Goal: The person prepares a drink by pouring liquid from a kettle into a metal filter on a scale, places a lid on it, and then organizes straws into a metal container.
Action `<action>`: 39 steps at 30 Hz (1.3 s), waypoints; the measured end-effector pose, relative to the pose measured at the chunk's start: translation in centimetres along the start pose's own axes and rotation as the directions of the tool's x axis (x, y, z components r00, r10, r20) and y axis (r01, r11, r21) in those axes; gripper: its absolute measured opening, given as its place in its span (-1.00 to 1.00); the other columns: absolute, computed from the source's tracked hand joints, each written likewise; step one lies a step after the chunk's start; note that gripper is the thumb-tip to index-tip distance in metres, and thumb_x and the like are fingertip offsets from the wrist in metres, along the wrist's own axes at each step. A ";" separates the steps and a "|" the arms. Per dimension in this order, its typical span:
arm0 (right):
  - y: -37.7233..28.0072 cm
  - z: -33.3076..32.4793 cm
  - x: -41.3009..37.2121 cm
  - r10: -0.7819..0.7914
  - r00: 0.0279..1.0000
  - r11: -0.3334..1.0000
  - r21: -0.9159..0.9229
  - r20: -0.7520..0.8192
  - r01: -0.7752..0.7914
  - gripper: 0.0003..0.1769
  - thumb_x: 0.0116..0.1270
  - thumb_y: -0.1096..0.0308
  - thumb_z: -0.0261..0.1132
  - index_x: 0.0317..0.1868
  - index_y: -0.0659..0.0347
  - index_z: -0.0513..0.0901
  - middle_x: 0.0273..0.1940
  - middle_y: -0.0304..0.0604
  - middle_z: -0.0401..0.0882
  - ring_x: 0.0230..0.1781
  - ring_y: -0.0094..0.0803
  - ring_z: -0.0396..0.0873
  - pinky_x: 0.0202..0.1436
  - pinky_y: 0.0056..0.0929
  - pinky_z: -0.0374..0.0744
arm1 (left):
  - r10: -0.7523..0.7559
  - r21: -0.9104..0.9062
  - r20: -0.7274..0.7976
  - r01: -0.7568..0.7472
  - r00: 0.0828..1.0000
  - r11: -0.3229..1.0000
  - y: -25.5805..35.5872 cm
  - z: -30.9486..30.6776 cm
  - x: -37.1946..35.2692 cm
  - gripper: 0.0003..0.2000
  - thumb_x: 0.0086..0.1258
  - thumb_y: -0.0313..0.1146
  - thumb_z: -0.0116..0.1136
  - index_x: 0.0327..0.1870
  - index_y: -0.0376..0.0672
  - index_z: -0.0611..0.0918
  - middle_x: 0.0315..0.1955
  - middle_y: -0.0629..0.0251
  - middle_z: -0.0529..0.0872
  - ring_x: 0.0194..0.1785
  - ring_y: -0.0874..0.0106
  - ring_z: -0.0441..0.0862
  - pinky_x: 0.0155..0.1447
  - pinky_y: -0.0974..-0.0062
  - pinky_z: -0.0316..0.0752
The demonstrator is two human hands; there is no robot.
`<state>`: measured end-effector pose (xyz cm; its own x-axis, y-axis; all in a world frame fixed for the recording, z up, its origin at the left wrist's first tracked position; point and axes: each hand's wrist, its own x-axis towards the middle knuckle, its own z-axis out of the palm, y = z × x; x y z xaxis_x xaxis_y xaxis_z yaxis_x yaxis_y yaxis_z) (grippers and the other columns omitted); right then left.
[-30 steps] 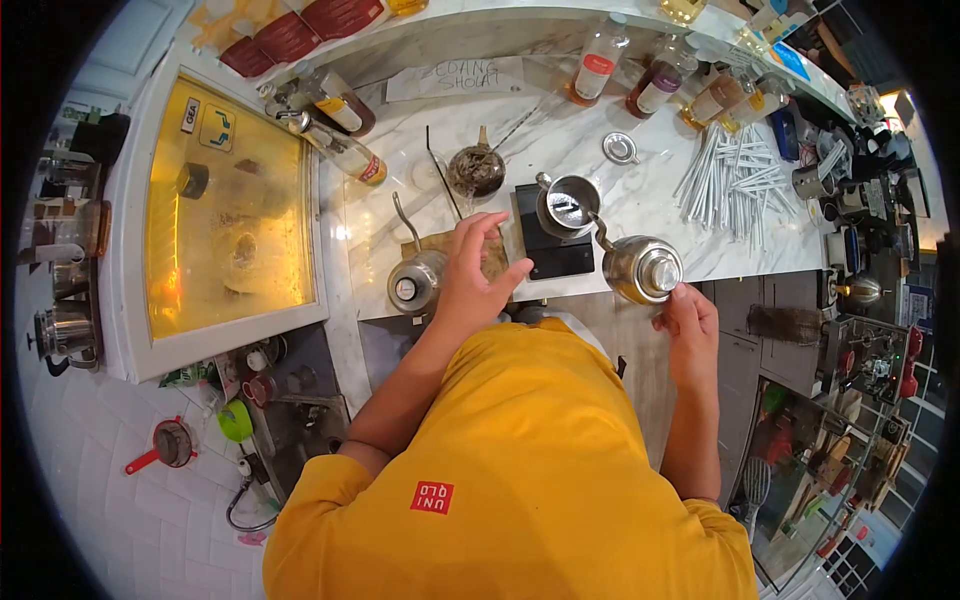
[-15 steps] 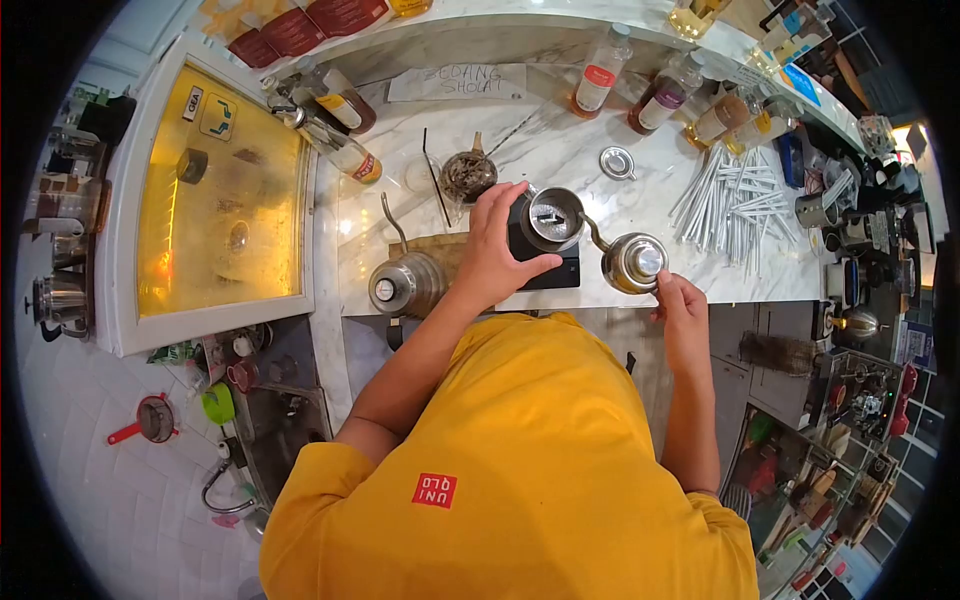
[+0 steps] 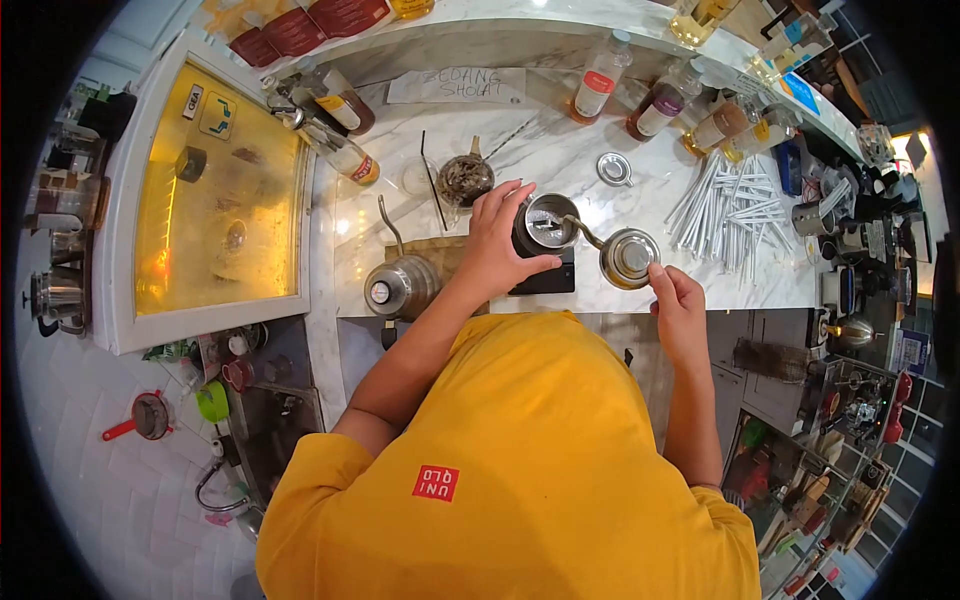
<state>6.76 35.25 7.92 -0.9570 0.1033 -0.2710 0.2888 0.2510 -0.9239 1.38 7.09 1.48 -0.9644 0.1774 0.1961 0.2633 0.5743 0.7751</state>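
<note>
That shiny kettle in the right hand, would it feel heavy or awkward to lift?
Probably weighty for its size: the kettle looks like solid metal and may hold water. The right hand grips it from the side, so it likely pulls toward the spout over the cup. Its polished surface could be slippery when wet.

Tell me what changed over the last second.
The left hand moved from above the board onto the cup and now grips it. The right hand swung the kettle so its spout reaches further over the cup. The scale and second kettle stayed put.
</note>
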 end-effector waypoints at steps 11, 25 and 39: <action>-2.7 -1.9 0.0 -0.076 0.996 0.987 -0.140 0.035 0.080 -0.54 0.69 0.09 0.26 -0.42 0.14 0.50 -0.51 -0.51 0.27 -0.50 -0.75 0.26 -0.41 -0.59 0.31 | 0.007 -0.017 -0.003 -0.007 1.000 1.000 -0.6 0.8 0.2 0.01 -0.09 -0.13 0.77 0.51 -0.06 0.49 0.48 0.09 0.41 0.56 -0.01 0.30 0.62 0.06 0.27; -2.6 -0.9 -0.5 -0.061 0.998 0.982 -0.178 -0.024 0.056 -0.47 0.65 0.12 0.32 -0.48 0.17 0.35 -0.50 -0.51 0.17 -0.44 -0.70 0.07 -0.44 -0.47 0.09 | 0.015 -0.058 -0.035 -0.017 0.999 0.998 -0.8 1.0 0.4 -0.09 -0.02 -0.21 0.74 0.46 -0.08 0.53 0.43 0.07 0.49 0.53 0.00 0.36 0.60 0.08 0.29; -3.5 -1.5 -0.6 -0.163 0.984 0.979 -0.135 -0.067 0.153 -0.51 0.65 0.18 0.33 -0.46 0.18 0.37 -0.46 -0.51 0.20 -0.40 -0.71 0.09 -0.40 -0.51 0.11 | 0.015 -0.047 -0.022 -0.016 1.000 0.999 -0.9 0.9 0.5 -0.11 -0.05 -0.21 0.74 0.42 -0.09 0.55 0.41 0.08 0.52 0.52 0.01 0.40 0.60 0.09 0.29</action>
<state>6.37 35.79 11.76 -0.9873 0.1253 -0.0977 0.1397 0.3914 -0.9096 0.63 7.34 0.36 -0.9606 0.1682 0.2213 0.2775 0.5332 0.7992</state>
